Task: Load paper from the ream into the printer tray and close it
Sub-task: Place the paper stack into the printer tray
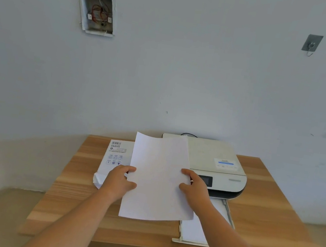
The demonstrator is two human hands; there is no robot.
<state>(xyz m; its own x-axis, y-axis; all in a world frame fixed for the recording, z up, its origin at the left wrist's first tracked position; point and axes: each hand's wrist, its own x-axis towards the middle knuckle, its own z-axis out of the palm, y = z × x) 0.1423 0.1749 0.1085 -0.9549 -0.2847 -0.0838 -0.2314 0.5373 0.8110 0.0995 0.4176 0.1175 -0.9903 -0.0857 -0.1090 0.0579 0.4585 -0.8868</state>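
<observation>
A stack of white paper sheets (158, 177) is held in the air above the wooden desk (271, 211), between the opened ream (114, 156) at 9 o'clock and the printer (218, 169) at 3 o'clock. The stack is gripped at both long edges so that the sheets are kept flat and aligned during transfer. The left hand (119, 181) is closed on the left edge, with the thumb laid on the top face and the fingers curled behind the sheets; the right hand (195, 187) pinches the right edge likewise, thumb on top and fingers beneath. How many sheets are held cannot be told. The paper tray (227, 214) is pulled out from the printer front toward 6 o'clock, so that its bed is left open for loading; white paper appears to lie in it already, partly hidden by the right forearm. The ream wrapper is torn open at its near end, from which sheets can be drawn. The stack is judged to be in transit toward the tray; insertion and tray closure are not yet done. The sheets should be squared against the tray guides before the tray is pushed in, since skewed sheets may jam.
</observation>
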